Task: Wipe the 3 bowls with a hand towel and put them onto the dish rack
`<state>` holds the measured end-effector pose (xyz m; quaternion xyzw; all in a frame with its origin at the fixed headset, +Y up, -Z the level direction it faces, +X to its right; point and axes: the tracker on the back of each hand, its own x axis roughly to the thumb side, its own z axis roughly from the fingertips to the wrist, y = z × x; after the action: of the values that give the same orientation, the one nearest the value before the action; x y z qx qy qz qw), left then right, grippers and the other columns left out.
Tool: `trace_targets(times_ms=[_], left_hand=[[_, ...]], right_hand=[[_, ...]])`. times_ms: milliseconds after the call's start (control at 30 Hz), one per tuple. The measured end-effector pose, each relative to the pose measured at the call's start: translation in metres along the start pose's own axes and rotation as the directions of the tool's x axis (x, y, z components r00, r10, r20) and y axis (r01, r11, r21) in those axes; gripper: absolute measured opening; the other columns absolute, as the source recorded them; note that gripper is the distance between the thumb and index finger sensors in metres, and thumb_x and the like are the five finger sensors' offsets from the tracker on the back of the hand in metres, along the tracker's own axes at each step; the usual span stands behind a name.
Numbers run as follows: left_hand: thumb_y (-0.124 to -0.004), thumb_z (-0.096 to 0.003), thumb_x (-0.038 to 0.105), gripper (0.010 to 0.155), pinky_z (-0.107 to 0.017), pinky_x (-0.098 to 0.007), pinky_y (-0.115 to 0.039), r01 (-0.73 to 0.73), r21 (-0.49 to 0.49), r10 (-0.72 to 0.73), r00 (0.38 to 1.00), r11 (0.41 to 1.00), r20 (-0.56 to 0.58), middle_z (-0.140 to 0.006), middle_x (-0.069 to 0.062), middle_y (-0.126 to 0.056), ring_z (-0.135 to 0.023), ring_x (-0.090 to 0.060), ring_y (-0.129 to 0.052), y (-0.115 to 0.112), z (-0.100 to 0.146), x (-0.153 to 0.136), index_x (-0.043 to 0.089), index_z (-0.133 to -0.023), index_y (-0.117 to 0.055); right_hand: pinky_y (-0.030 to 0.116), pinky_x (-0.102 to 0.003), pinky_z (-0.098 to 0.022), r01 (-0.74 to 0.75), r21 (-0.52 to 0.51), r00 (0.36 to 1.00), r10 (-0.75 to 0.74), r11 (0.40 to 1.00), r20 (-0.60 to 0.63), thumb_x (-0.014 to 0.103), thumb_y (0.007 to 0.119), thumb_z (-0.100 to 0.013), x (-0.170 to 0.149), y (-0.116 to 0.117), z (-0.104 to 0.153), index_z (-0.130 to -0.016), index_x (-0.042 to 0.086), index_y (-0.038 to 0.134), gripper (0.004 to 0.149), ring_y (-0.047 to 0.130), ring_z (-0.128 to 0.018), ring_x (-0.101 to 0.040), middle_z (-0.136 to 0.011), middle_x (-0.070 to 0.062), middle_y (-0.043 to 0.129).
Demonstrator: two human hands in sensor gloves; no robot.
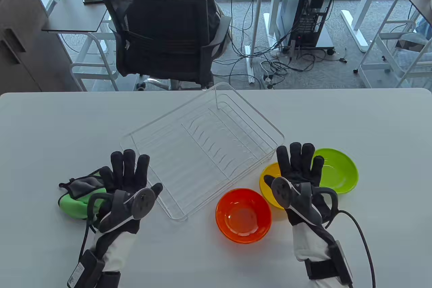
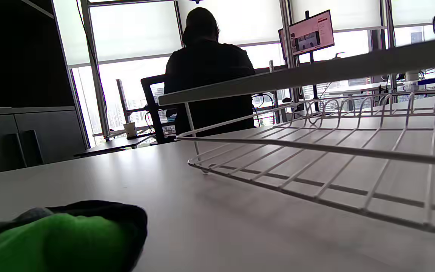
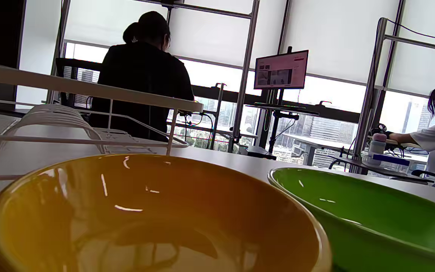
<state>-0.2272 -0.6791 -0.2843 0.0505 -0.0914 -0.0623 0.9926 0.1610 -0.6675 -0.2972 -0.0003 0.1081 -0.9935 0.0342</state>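
Three bowls stand at the front right of the white table: an orange bowl, a yellow bowl and a lime green bowl. My right hand hovers over the yellow bowl with its fingers straight and spread, holding nothing. A green and grey hand towel lies bunched at the front left. My left hand is above the towel's right edge, fingers straight, holding nothing. The wire dish rack sits between the hands with nothing in it. The right wrist view shows the yellow bowl and green bowl up close.
Beyond the table's far edge stand a black office chair with a person seated in front of it, a computer tower and loose floor cables. The left wrist view shows the towel and the rack low on the table.
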Motion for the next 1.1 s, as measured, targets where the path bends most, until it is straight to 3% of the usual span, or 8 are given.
trace_targets(times_ms=[1100], left_hand=[[-0.049, -0.0576, 0.06, 0.085, -0.068, -0.079, -0.024, 0.003, -0.093, -0.008, 0.999, 0.996, -0.048, -0.117, -0.029, -0.003, -0.104, -0.056, 0.004, -0.0024, -0.002, -0.0069, 0.012, -0.115, -0.008]], right_hand=[[0.016, -0.056, -0.075, -0.033, 0.039, 0.999, 0.032, 0.999, 0.002, 0.067, 0.054, -0.044, 0.0058, 0.0045, 0.0002, -0.113, 0.028, 0.032, 0.082, 0.011, -0.108, -0.036, -0.119, -0.009, 0.026]])
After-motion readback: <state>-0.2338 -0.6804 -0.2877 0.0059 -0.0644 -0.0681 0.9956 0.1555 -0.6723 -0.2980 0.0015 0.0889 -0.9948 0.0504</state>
